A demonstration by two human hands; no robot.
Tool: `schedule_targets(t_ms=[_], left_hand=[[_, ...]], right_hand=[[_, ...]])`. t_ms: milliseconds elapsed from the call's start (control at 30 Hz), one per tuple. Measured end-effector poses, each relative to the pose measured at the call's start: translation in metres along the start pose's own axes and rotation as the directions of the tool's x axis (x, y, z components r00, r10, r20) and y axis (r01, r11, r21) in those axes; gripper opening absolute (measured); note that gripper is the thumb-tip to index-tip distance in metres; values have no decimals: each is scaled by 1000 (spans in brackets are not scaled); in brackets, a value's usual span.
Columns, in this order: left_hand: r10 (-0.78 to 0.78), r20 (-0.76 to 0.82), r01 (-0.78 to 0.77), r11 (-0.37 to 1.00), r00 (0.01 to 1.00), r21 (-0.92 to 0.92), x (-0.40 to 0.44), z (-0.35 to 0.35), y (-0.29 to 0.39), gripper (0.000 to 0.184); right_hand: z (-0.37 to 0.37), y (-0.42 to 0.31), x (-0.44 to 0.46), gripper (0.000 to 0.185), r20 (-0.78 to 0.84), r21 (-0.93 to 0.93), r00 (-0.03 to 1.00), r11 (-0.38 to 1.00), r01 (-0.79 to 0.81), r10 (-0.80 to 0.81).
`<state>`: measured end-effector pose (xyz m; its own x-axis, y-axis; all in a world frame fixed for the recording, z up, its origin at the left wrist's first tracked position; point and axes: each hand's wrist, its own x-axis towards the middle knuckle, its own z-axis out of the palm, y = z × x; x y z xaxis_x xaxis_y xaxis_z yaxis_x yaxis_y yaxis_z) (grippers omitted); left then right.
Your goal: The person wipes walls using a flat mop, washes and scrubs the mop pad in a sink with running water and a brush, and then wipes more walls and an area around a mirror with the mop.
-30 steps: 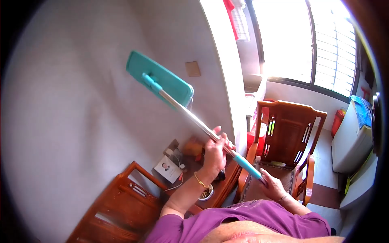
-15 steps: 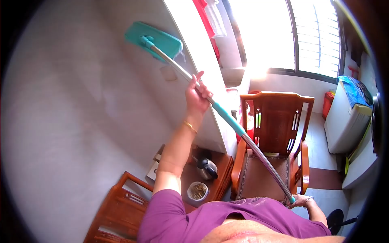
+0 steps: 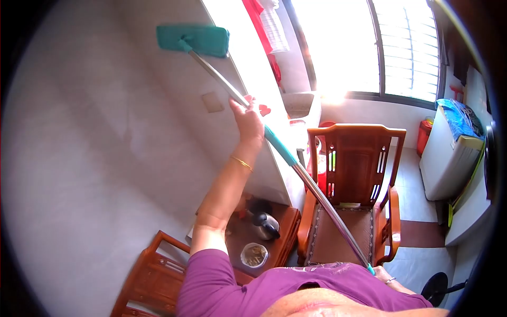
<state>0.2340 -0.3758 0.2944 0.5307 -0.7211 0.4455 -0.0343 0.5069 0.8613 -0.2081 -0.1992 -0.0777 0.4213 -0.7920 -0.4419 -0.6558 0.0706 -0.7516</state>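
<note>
Left hand point(image 3: 248, 119) is around the mop point(image 3: 219, 82) on the silver pole just above its teal sleeve, fingers curled loosely, a couple of tips sticking out. Right hand point(image 3: 381, 276) looks closed on the capped bottom end; my shirt point(image 3: 327, 288) hides most of those fingers. Wide spacing, probably so the low hand anchors while the high one steers and bears the weight.

Pole slants up and left, teal mop head point(image 3: 195, 40) at the top, flat side toward the wall point(image 3: 132, 105). Can't tell if it touches. Its right end reaches past the wall's corner edge in this view, so that edge is the tight spot; wall runs on broadly to the left. Switch plate point(image 3: 212, 102) sits below the head.

Lower pole crosses in front of the armchair point(image 3: 355, 158), near its left armrest, so a swing there looks cramped. Worktop point(image 3: 289, 217) is under my left arm, kettle point(image 3: 265, 227) and bowl point(image 3: 254, 255) on it, low and apart from the pole. Tiled floor point(image 3: 414, 198) runs between armchair and white box point(image 3: 446, 164).
</note>
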Motion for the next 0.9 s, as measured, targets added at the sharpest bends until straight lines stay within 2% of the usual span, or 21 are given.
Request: schedule_targets(t_ms=[67,100,133,200,233,267,300,333,400,433,467,500,567,600,633,667,733,767,800,833,900], left_hand=[[228,-17,-229,973,973,-18,-8,9,4,63],[176,66,-176,984,982,-8,-6,7,8,72],[196,78,-196,981,977,-17,-3,12,15,72],[354,81,-356,934,932,7,-2,18,29,79],[360,87,-361,932,929,4,-7,23,36,79],[477,152,-495,862,865,112,-17,30,41,81],[575,228,-616,760,786,208,-25,36,42,84],[581,305,-637,759,755,131,-30,41,37,88],[514,412,-601,792,753,110,-60,54,53,87],[677,379,-773,591,630,230,-46,59,55,85],[800,374,-870,347,470,351,-24,66,60,84],[719,363,-803,496,593,330,-11,70,86,82],[806,383,-886,352,451,303,61,81,119,87],[830,365,-898,327,422,296,81,83,142,83],[807,395,-895,356,439,269,94,90,179,57],[860,291,-902,359,420,241,127,97,191,42],[504,357,-613,571,787,545,190,90,241,37],[471,262,-538,696,842,476,202,88,252,33],[466,217,-511,722,858,467,211,80,255,33],[495,182,-513,697,850,501,226,71,258,33],[601,101,-538,614,793,577,252,55,254,32]], right_hand=[[-1,-63,3,23,-138,74,985,990,117,-106],[3,-81,12,25,-170,81,964,972,220,-204],[4,-97,24,26,-207,82,932,944,320,-298],[3,-134,38,28,-229,18,825,845,535,-518],[-2,-162,39,27,-265,-11,757,787,617,-598],[-10,-191,40,25,-296,-44,681,722,691,-670],[-18,-217,46,27,-317,39,626,650,759,-712],[-28,-243,52,31,-343,116,567,565,817,-749],[-45,-308,48,49,-502,338,400,252,907,-767],[-58,-332,51,55,-516,324,356,208,923,-779],[-69,-355,54,62,-529,315,316,164,935,-787],[-79,-380,54,61,-554,314,325,169,934,-767],[-107,-431,54,56,-562,291,316,175,941,-764],[-121,-455,53,54,-543,273,309,184,944,-780],[-132,-480,43,49,-555,181,308,250,951,-772],[-140,-506,37,45,-571,84,302,312,946,-763],[-155,-551,52,48,-563,230,117,-19,973,-818],[-163,-570,62,48,-540,14,-36,-52,999,-841],[-168,-584,70,49,-481,-197,-176,-91,976,-859],[-170,-593,78,49,-478,-183,-160,-81,980,-864],[-169,-599,93,52,-439,-36,-158,-159,987,-884]])
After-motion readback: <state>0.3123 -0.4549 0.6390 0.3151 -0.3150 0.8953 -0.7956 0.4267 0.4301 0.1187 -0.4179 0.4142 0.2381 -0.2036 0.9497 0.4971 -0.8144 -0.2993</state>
